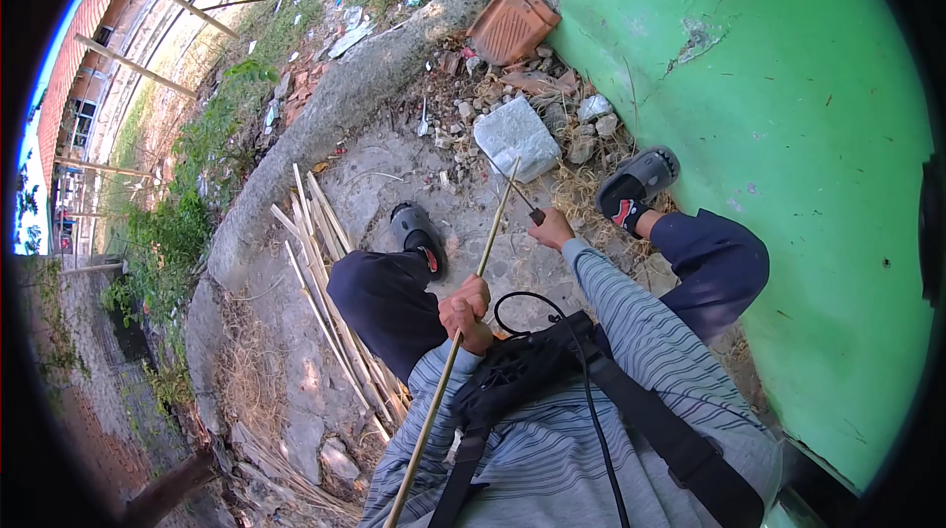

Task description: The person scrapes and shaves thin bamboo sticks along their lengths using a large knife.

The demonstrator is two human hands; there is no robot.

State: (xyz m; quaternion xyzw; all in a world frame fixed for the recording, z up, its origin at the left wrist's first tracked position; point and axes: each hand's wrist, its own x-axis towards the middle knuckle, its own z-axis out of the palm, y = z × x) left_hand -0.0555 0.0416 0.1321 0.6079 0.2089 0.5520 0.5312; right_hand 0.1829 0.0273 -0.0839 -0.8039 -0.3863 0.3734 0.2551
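My left hand point(466, 315) is closed around a long, thin bamboo strip point(495, 225), in front of my body. One end of the strip passes back along my left forearm; the far tip points toward a white block point(518, 139) on the ground. Wrapped round the dark handle of a knife point(523, 199), my right hand point(554, 230) is to the right of the strip. The thin blade slants up and left, crossing the strip near its tip. Whether blade and strip touch, I cannot tell. On the ground to the left lies a bundle of pale split strips point(330, 301).
A green wall point(778, 134) with cracked paint rises at the right. Broken roof tile point(512, 24) and rubble lie against its base. A rough, raised concrete edge point(315, 129) curves along the left, with weeds beyond it. Both my feet stand apart around the work.
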